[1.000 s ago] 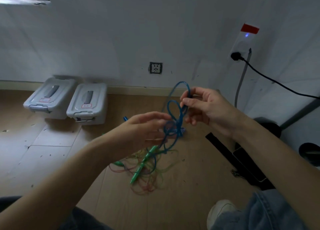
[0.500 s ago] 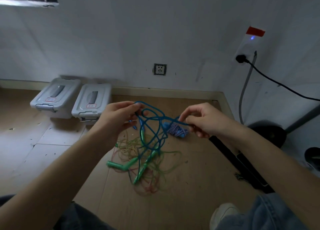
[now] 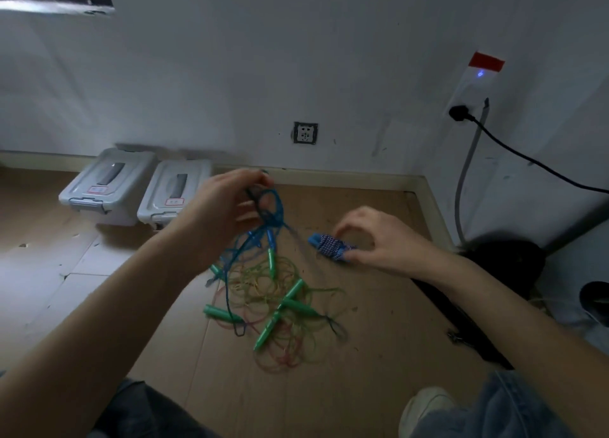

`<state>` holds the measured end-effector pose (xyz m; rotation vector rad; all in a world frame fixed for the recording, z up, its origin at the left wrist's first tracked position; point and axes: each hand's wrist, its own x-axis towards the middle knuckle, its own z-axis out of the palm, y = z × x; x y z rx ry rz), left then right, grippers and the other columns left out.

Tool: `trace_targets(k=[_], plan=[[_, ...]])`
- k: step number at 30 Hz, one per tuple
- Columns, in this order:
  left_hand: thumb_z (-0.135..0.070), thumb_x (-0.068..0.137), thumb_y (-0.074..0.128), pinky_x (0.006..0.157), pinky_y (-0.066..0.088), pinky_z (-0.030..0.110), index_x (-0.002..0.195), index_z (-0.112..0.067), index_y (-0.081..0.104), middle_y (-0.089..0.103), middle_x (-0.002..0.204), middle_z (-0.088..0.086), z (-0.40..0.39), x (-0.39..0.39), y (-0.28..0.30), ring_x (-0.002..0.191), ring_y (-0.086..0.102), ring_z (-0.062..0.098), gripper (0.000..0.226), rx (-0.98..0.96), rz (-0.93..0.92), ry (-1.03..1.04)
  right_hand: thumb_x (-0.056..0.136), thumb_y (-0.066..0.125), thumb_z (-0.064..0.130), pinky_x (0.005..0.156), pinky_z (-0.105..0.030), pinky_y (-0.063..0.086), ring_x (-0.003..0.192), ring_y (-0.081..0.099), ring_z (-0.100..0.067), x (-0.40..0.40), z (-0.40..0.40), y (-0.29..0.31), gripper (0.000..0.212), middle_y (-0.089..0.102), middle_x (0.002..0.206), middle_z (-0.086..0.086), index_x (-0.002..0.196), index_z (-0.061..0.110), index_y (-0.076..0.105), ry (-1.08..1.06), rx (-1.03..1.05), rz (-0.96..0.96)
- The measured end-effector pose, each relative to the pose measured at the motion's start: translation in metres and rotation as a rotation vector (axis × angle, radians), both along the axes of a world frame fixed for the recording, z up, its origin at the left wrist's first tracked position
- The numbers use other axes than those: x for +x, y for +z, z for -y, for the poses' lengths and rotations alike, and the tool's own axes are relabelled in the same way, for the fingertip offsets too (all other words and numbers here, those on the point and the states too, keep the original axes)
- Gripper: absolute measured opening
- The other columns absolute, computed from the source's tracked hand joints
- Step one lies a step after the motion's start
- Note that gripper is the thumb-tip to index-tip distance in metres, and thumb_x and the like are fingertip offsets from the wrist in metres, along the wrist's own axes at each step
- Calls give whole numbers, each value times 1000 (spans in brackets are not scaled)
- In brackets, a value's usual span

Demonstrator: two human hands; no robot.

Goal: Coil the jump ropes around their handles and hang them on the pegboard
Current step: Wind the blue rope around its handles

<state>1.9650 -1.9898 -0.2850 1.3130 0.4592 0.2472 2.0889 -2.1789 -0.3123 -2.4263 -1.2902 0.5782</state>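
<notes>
Left hand (image 3: 224,213) pinching blue rope (image 3: 263,236) loops above floor pile (image 3: 276,305). Right hand (image 3: 375,240) gripping blue wrapped handle (image 3: 328,246), right of pile, near floor. Green handles (image 3: 291,292) lying in pile.

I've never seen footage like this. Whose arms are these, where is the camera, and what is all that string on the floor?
No machine here: a person wears a camera on their head, looking forward and down, so you see their own two arms. The left hand grips a loop of blue rope that hangs down into a tangle of jump ropes with green handles on the wooden floor. The right hand pinches a blue handle that has patterned cord wrapped around it. Against the white wall stand two grey lidded boxes. A black cable is plugged into a wall unit on the right. No pegboard is in view.
</notes>
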Motion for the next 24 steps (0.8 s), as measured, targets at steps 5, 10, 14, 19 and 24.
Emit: trace_targets(k=[5, 10, 14, 19, 24], plan=[[-36, 82, 51, 63, 54, 23, 82, -22, 69, 64, 65, -2, 15, -1, 1, 67, 64, 13, 23, 185, 93, -300, 83, 68, 14, 60, -27, 50, 72, 62, -11, -25, -19, 15, 19, 66, 89, 10, 98, 24, 62, 46, 420, -511], [-23, 94, 45, 65, 50, 19, 82, -19, 66, 69, 66, -6, 10, -1, -4, 63, 62, 5, 24, 247, 13, 2, 83, 64, 4, 37, -12, 35, 41, 49, -2, -15, -13, 19, 5, 69, 64, 3, 81, 8, 65, -131, 582, -559], [-17, 90, 49, 35, 31, 13, 69, -19, 55, 39, 32, -11, -6, -1, 5, 31, 37, 2, 22, -20, -14, 254, 82, 63, 11, 37, -13, 37, 42, 52, -3, 5, -1, 25, 4, 71, 68, 4, 79, 13, 65, -402, 764, -613], [-17, 86, 56, 52, 40, 23, 100, -8, 60, 52, 52, -6, -20, -6, -3, 46, 46, 6, 17, 310, -269, 154, 89, 59, 12, 37, -11, 32, 36, 41, 0, 17, 8, 21, 9, 58, 59, 3, 81, 16, 61, -635, 726, -487], [-32, 74, 70, 102, 39, 40, 140, -32, 28, 33, 146, 0, 4, -9, -20, 125, 41, 18, 78, 605, -325, -365, 87, 58, 23, 34, -13, 27, 33, 35, -4, -3, -3, 18, 13, 62, 57, 0, 86, 15, 68, -232, 645, -712]])
